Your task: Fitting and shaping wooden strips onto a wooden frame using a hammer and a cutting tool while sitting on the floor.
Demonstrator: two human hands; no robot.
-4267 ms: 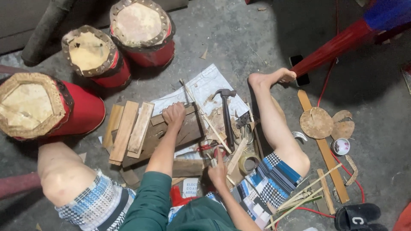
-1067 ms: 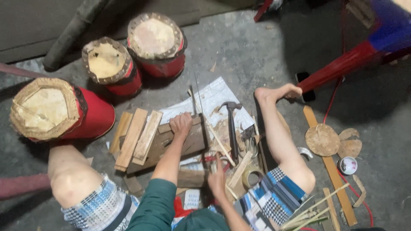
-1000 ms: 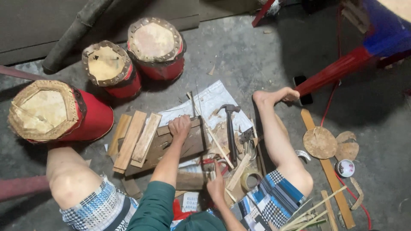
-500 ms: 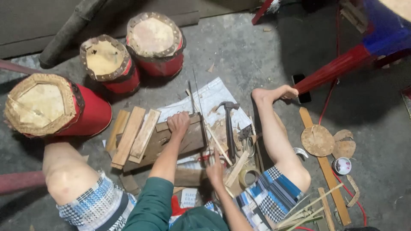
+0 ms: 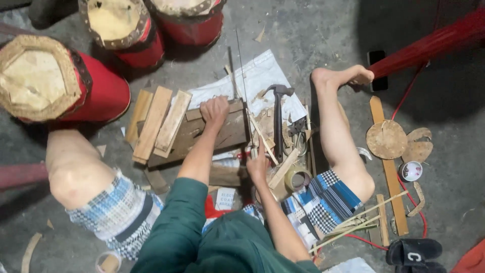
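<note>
I sit on a concrete floor, looking down at my legs. My left hand (image 5: 213,110) grips the top edge of a dark wooden block (image 5: 207,135) lying between my knees. My right hand (image 5: 258,164) is closed around the handle of a long thin saw (image 5: 243,83) whose blade runs away from me across the block's right end. A thin pale wood strip (image 5: 261,138) lies slanted beside the right hand. A claw hammer (image 5: 278,119) rests just right of the block on a white sheet (image 5: 262,76).
Three red drums (image 5: 76,81) with hide tops stand at the upper left. Pale wood slats (image 5: 160,124) lie left of the block. A tape roll (image 5: 297,179), round wood discs (image 5: 386,139), a long plank (image 5: 389,172), a small tin (image 5: 410,171), a phone (image 5: 376,68) and a black sandal (image 5: 414,251) sit on the right.
The view has drawn closer and shifted down. Both hands stay on the block and saw handle; my right hand has shifted slightly along the block's right end.
</note>
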